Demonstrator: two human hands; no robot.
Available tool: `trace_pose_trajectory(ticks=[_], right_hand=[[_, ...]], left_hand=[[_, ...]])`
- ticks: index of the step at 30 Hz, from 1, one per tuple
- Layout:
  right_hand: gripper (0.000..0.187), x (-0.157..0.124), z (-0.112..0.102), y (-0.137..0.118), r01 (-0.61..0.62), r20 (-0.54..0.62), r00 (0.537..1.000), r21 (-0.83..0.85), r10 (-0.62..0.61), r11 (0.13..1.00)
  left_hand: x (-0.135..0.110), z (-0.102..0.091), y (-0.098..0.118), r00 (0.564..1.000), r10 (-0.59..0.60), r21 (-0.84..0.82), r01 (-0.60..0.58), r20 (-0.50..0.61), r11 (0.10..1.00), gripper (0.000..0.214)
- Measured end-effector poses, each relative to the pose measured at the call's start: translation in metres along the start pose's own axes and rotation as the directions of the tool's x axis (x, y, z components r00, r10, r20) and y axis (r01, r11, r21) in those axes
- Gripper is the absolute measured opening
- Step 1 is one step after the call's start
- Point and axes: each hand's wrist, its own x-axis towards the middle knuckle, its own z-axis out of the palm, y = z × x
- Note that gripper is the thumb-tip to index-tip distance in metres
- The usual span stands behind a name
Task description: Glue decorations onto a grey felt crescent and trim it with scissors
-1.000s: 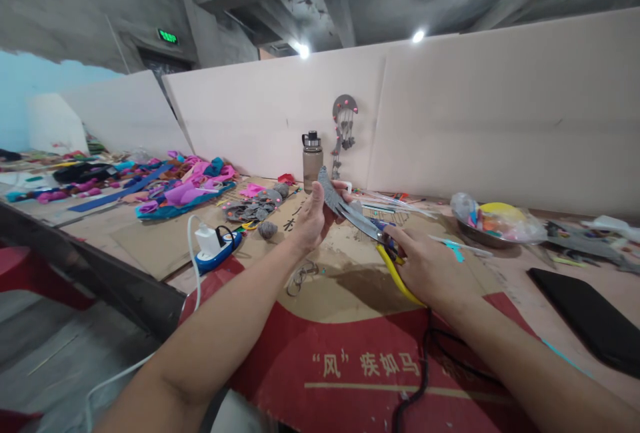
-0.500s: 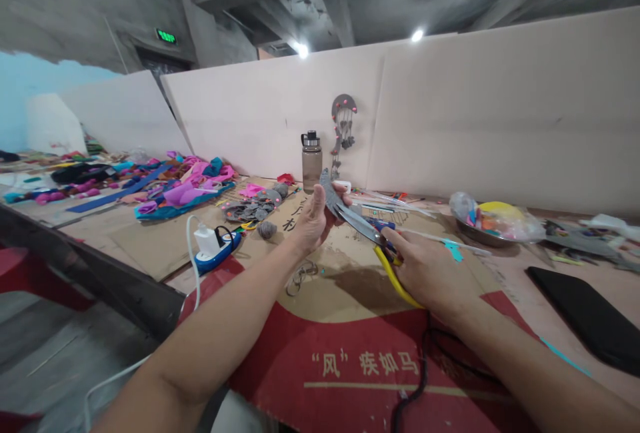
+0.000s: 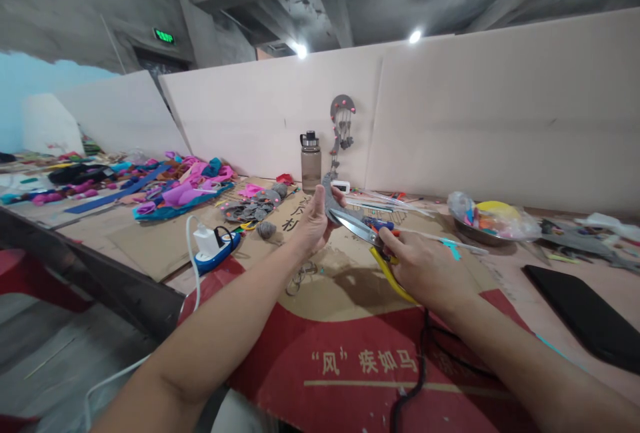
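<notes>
My left hand is closed on a curved grey felt piece, its thumb on the near side and fingers behind. Scissors with yellow handles are gripped in my right hand. Their blades reach left to the felt, tips at its lower edge beside my left fingers. Behind, a grey crescent ornament with pink dots and dangling pieces hangs on the white board. Beneath my hands lies a cardboard sheet with a red printed part. A small loop of grey thread rests on it.
A water bottle stands by the board. To the left are a blue power strip, grey felt pieces and a colourful fabric heap. A metal bowl and a black phone-like slab lie right. A black cord crosses the cardboard.
The scissor blades have shifted slightly left and look a little wider apart at the felt. The felt piece has turned a little and sits slightly lower in my left hand.
</notes>
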Motion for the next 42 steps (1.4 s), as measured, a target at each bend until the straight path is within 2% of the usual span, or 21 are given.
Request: trace_pose_trajectory(ticks=[3,7,10,12,15,20,26,31,35,38,40,42], right_hand=[[0.029,0.002,0.0,0.0,-0.043,-0.01,0.999,0.128,0.045,0.991],[0.033,0.005,0.003,0.003,-0.161,-0.013,0.984,0.35,0.177,0.923],[0.037,0.006,0.007,0.005,-0.169,-0.033,0.979,0.407,0.199,0.898],[0.04,0.007,0.01,0.005,-0.141,-0.058,0.982,0.392,0.177,0.909],[0.04,0.007,0.012,0.003,-0.12,-0.048,0.989,0.305,0.141,0.945],[0.032,0.005,0.005,0.0,-0.185,0.032,0.983,0.148,0.183,0.971],[0.031,0.004,0.0,0.001,-0.147,0.008,0.989,0.065,0.147,0.987],[0.032,0.004,0.005,0.003,-0.105,-0.013,0.994,0.066,0.106,0.992],[0.033,0.005,0.0,0.003,-0.098,0.051,0.994,0.071,0.094,0.993],[0.036,0.006,-0.008,0.002,-0.115,0.109,0.988,0.045,0.11,0.992],[0.036,0.007,-0.011,0.004,-0.149,0.096,0.985,0.075,0.142,0.986],[0.034,0.007,-0.01,0.008,-0.199,0.05,0.98,0.172,0.193,0.965]], left_hand=[[0.0,0.002,0.0,1.0,-0.01,-0.016,0.01,0.0,1.0,0.05],[0.001,0.004,0.003,1.0,0.014,-0.083,-0.012,0.019,0.996,0.048],[0.002,0.003,0.006,0.998,0.036,-0.096,-0.03,0.06,0.995,0.048],[0.004,0.002,0.007,0.997,0.052,-0.09,-0.047,0.055,0.995,0.047],[0.006,0.001,0.006,0.998,0.062,-0.075,-0.063,-0.015,0.995,0.043],[0.004,0.006,0.005,0.996,0.07,-0.04,-0.072,-0.063,0.997,0.039],[0.002,0.005,0.003,0.993,0.111,0.023,-0.111,-0.029,0.994,0.045],[0.004,0.0,0.0,0.992,0.129,0.044,-0.129,0.007,0.991,0.046],[0.004,0.0,-0.001,0.992,0.117,0.054,-0.114,-0.047,0.992,0.044],[0.005,-0.001,-0.002,0.99,0.115,0.051,-0.111,-0.079,0.993,0.041],[0.006,-0.002,-0.003,0.991,0.113,0.049,-0.11,-0.066,0.993,0.041],[0.008,-0.003,-0.003,0.994,0.103,0.049,-0.101,-0.044,0.994,0.041]])
